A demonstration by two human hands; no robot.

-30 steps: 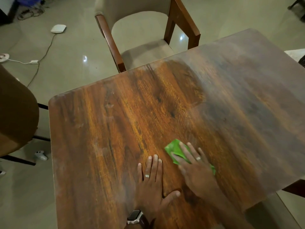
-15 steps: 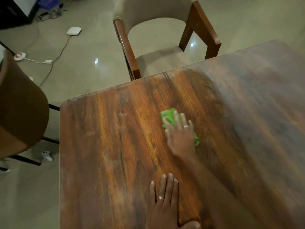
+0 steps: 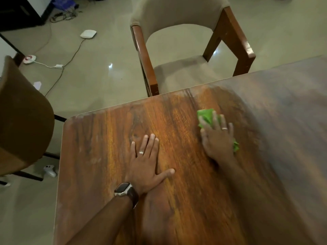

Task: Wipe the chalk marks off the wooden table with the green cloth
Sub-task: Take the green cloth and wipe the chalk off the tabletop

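While the tabletop (image 3: 185, 200) spreads wide beneath both hands, its hazy grey stretch lies right of the right hand (image 3: 216, 140). That grip lies flat, fingers straight, pressing the cloth (image 3: 206, 116), which peeks out ahead of the fingertips and behind the palm. Soft and light, it would likely bunch, so pressing its middle suits. Left hand (image 3: 145, 165) rests spread on bare wood.

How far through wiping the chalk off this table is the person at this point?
Roughly midway, it seems. Done: the warm, glossy strip of the wooden table around the left hand looks clean. In hand: the right hand presses the green cloth flat near the far edge. Left: the dull, hazy right side and faint pale smudges along the left edge.
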